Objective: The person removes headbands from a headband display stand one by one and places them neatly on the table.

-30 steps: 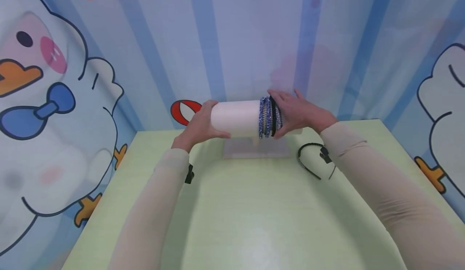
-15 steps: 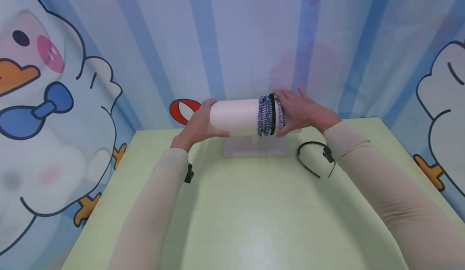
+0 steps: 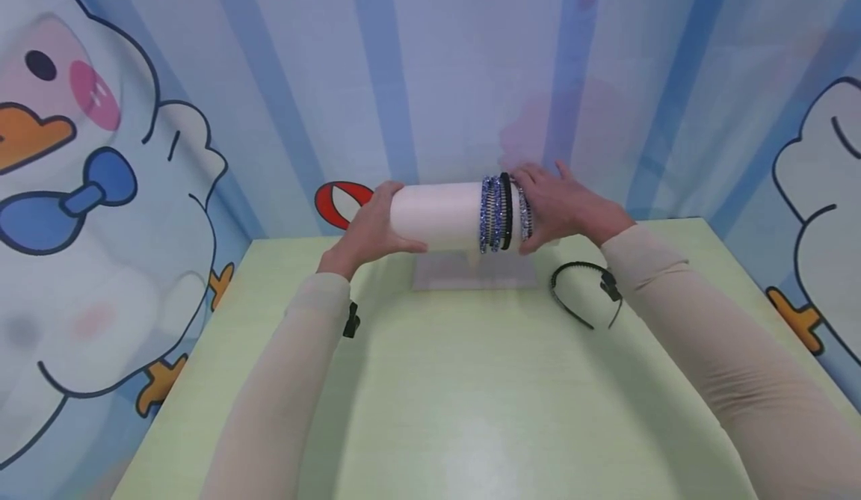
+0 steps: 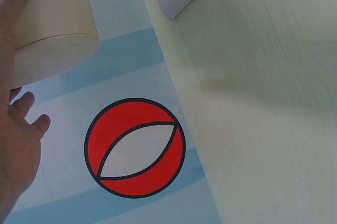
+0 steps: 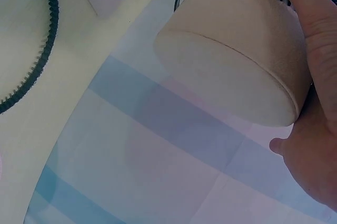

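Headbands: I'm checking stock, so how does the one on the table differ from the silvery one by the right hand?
The table headband lies on the table; the silvery headband sits around the white roll. No hand touches the table headband; the right hand grips the silvery headband. Both have toothed inner edges.

Roll [image 3: 433, 216] — smooth, matt. Headbands [image 3: 498, 213] — rough glitter, plastic-looking teeth. Tabletop [image 3: 471, 388]: smooth, soft sheen, faint wood-like grain. Backdrop [image 3: 464, 74]: matt cloth.
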